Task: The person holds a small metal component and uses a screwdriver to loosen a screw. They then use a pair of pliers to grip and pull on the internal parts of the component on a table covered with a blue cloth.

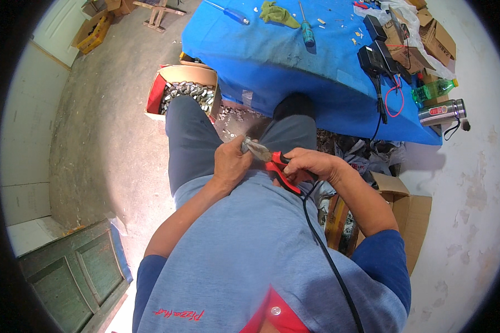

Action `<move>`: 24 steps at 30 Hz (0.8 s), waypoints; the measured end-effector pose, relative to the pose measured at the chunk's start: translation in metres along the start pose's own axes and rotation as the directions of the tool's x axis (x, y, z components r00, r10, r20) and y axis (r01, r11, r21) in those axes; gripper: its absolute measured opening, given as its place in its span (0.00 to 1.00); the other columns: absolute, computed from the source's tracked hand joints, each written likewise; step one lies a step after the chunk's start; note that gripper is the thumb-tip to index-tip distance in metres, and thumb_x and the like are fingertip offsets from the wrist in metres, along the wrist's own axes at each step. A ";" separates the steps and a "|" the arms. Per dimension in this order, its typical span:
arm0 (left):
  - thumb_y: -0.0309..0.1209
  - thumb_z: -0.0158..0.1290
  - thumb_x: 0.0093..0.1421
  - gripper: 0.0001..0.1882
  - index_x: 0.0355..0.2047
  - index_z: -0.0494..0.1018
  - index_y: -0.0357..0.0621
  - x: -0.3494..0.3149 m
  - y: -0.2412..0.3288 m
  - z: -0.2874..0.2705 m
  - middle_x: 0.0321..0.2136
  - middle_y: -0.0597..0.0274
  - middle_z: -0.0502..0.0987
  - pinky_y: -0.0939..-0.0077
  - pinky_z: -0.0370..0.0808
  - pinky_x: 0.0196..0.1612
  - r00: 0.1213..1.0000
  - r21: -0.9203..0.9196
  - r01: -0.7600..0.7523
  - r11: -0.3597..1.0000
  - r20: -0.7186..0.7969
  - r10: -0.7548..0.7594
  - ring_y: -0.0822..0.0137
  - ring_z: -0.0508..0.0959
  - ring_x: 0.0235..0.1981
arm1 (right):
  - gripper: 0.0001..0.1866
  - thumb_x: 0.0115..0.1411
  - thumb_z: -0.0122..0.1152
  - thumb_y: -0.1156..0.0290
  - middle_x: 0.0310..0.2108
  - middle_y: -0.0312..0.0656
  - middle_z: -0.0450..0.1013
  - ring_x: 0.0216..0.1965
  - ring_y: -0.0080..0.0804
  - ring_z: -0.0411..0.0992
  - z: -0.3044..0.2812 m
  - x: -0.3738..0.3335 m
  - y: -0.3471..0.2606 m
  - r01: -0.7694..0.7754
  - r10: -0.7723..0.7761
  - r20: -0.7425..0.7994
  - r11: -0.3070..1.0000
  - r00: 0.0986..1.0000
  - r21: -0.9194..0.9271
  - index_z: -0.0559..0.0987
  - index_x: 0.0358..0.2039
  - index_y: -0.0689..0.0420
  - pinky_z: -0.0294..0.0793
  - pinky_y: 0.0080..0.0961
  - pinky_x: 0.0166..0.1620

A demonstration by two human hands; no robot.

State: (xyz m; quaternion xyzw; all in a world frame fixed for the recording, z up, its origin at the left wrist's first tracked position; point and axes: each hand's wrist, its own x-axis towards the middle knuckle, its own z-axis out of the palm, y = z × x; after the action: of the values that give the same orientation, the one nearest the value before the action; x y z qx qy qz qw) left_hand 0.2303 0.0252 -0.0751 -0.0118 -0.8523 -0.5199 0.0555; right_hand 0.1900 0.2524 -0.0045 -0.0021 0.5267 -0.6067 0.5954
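A pair of pliers [268, 158] with red and black handles lies across the seated person's lap, just above the hem of a blue-grey shirt. Its long axis runs from upper left to lower right: the grey metal nose points toward the left hand [230, 161], and the handles run down into the right hand [308, 165]. The right hand is wrapped closed around the handles. The left hand is curled shut at the nose, apparently pinching something small there. The two hands sit close together with the tool bridging them, and the left hand is the one nearer the tip.

Whatever the nose grips is hidden by the left fingers and too small to make out. Whether the nose is closed cannot be told.

A black cable [322, 244] runs down the shirt from near the right hand. Beyond the knees stands a bench [272, 55] under a blue cloth, carrying screwdrivers [306, 29], a green rag and black adapters. On the floor to the left, an open box [186, 91] holds small metal parts.
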 end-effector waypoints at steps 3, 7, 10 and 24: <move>0.25 0.55 0.54 0.05 0.30 0.78 0.37 0.001 0.001 0.001 0.21 0.48 0.78 0.66 0.73 0.27 1.000 0.004 -0.002 1.000 -0.004 0.002 0.58 0.80 0.21 | 0.18 0.55 0.57 0.65 0.38 0.48 0.81 0.32 0.25 0.77 -0.004 0.004 0.008 -0.013 0.013 -0.003 0.999 1.000 0.033 0.79 0.41 0.65 0.76 0.20 0.34; 0.26 0.56 0.54 0.05 0.30 0.78 0.37 0.000 0.000 0.000 0.21 0.48 0.78 0.66 0.73 0.27 1.000 0.023 -0.009 1.000 0.003 0.009 0.59 0.81 0.22 | 0.18 0.56 0.57 0.66 0.38 0.49 0.81 0.32 0.26 0.78 -0.004 0.004 0.010 -0.001 0.001 0.009 0.999 1.000 0.048 0.78 0.43 0.65 0.78 0.20 0.34; 0.26 0.56 0.54 0.06 0.30 0.78 0.37 0.000 -0.001 0.001 0.21 0.47 0.78 0.66 0.73 0.26 1.000 0.035 0.001 0.999 0.008 -0.001 0.58 0.81 0.22 | 0.18 0.57 0.57 0.65 0.38 0.49 0.80 0.32 0.26 0.78 -0.006 0.004 0.011 -0.009 0.007 0.025 0.997 1.000 0.074 0.78 0.44 0.65 0.78 0.21 0.33; 0.24 0.55 0.52 0.06 0.30 0.79 0.36 0.001 -0.004 0.002 0.20 0.47 0.78 0.67 0.73 0.26 0.999 0.023 0.026 0.999 0.020 -0.026 0.61 0.81 0.21 | 0.19 0.60 0.57 0.66 0.33 0.47 0.79 0.29 0.28 0.78 -0.007 0.005 0.016 -0.005 -0.007 0.074 0.987 0.997 0.159 0.76 0.45 0.67 0.78 0.22 0.31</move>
State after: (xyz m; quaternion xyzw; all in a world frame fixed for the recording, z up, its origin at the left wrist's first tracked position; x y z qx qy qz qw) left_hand 0.2288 0.0248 -0.0799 -0.0054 -0.8588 -0.5106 0.0402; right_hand 0.1955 0.2573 -0.0210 0.0225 0.4540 -0.6467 0.6126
